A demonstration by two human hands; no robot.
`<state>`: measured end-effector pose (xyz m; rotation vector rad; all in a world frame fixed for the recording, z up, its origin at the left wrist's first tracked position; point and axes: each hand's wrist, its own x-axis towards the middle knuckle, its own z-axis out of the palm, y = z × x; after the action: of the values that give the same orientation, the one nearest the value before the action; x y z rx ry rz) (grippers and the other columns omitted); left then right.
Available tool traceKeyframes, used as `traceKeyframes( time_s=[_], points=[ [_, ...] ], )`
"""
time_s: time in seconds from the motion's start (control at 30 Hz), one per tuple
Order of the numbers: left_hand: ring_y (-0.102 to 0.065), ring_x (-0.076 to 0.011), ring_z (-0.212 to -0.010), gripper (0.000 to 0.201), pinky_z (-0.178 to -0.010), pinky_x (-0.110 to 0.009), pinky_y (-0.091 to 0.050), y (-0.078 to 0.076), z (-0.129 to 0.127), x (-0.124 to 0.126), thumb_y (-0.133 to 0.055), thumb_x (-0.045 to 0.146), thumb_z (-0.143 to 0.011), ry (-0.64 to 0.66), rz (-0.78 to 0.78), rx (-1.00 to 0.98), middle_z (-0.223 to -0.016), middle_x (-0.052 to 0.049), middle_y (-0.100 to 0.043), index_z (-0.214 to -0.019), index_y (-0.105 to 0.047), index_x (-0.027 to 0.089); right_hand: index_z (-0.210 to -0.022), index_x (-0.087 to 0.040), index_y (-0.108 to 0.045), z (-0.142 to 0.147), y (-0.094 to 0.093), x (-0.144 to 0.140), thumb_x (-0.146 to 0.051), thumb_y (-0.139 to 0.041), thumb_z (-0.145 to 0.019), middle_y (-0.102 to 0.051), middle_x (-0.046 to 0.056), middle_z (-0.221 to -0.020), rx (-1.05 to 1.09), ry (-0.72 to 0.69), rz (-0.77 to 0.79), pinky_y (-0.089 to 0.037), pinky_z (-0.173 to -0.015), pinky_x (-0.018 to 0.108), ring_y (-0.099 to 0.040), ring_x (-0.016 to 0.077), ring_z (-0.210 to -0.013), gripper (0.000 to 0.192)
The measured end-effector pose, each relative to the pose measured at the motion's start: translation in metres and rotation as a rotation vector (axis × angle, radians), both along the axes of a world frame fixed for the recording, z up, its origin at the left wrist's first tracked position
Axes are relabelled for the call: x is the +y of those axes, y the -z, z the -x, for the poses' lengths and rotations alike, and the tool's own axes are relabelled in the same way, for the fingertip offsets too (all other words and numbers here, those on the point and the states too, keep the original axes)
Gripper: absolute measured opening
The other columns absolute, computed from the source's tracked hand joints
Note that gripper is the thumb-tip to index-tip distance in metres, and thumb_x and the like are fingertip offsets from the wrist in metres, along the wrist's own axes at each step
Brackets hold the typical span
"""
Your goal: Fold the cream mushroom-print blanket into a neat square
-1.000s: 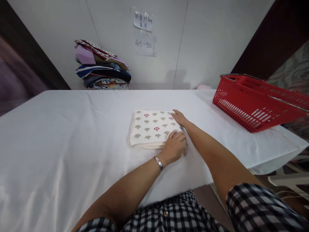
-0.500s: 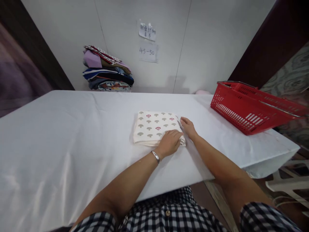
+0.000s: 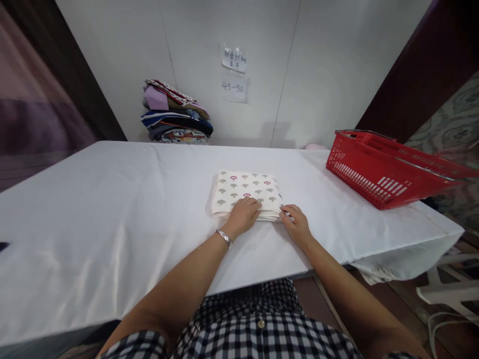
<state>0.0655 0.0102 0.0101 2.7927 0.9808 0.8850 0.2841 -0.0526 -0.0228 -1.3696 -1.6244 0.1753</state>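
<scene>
A folded white cloth (image 3: 247, 188), printed with grey and red mushrooms, lies on the table with its stacked layers showing along the front edge. My left hand (image 3: 244, 215) rests on the middle of that front edge, fingers laid out flat over the top layer. At the front right corner, my right hand (image 3: 297, 224) has thumb and fingers closed on the cloth's edge. A silver bracelet (image 3: 224, 238) sits on my left wrist.
The table wears a white tablecloth (image 3: 112, 199). A red plastic basket (image 3: 374, 164) stands at the right. Folded fabrics (image 3: 175, 117) are piled against the back wall, left of two taped paper signs (image 3: 234, 75). A white chair (image 3: 449, 289) is at lower right.
My left hand has slid left along the cloth's front edge. My right hand has come from beside the cloth's right side down to its front right corner. The view has shifted slightly.
</scene>
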Motion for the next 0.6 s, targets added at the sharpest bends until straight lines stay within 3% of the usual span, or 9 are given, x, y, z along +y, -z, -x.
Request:
traceKeyframes(
  time_s=[0.17, 0.3, 0.43, 0.6],
  points=[
    [-0.055, -0.0192, -0.092, 0.02, -0.079, -0.035, -0.044, 0.0, 0.0, 0.002, -0.043, 0.023, -0.093, -0.048, -0.014, -0.045, -0.09, -0.005, -0.063, -0.097, -0.062, 0.019, -0.103, -0.025, -0.064, 0.001, -0.004, -0.001, -0.033, -0.049, -0.089, -0.062, 0.007, -0.101, -0.145, 0.004, -0.033, -0.049, -0.084, 0.039, -0.057, 0.021, -0.096, 0.023],
    [-0.054, -0.0176, -0.093, 0.021, -0.08, -0.033, -0.043, -0.001, -0.003, -0.001, -0.042, 0.011, -0.09, -0.046, -0.041, -0.082, -0.096, -0.005, -0.063, -0.096, -0.061, 0.018, -0.111, -0.025, -0.06, 0.001, -0.006, -0.003, -0.031, -0.048, -0.09, -0.061, 0.008, -0.104, -0.247, 0.002, -0.052, -0.048, -0.087, 0.04, -0.055, 0.022, -0.098, 0.025],
    [-0.052, -0.0188, -0.101, 0.022, -0.085, -0.034, -0.042, 0.002, -0.008, -0.005, -0.043, 0.006, -0.086, 0.002, -0.117, -0.046, -0.109, -0.006, -0.061, -0.086, -0.062, 0.018, -0.107, -0.024, -0.061, 0.0, -0.005, 0.0, -0.03, -0.048, -0.09, -0.061, 0.008, -0.102, -0.246, -0.008, -0.085, -0.049, -0.086, 0.039, -0.055, 0.0214, -0.097, 0.022],
    [-0.051, -0.0212, -0.106, 0.019, -0.093, -0.039, -0.039, 0.002, -0.011, -0.006, -0.05, 0.012, -0.086, -0.019, -0.134, 0.012, -0.113, -0.005, -0.061, -0.095, -0.064, 0.019, -0.104, -0.024, -0.062, 0.0, -0.005, 0.002, -0.03, -0.049, -0.09, -0.062, 0.007, -0.099, -0.227, -0.007, -0.101, -0.049, -0.084, 0.039, -0.056, 0.0211, -0.095, 0.02]
  ],
)
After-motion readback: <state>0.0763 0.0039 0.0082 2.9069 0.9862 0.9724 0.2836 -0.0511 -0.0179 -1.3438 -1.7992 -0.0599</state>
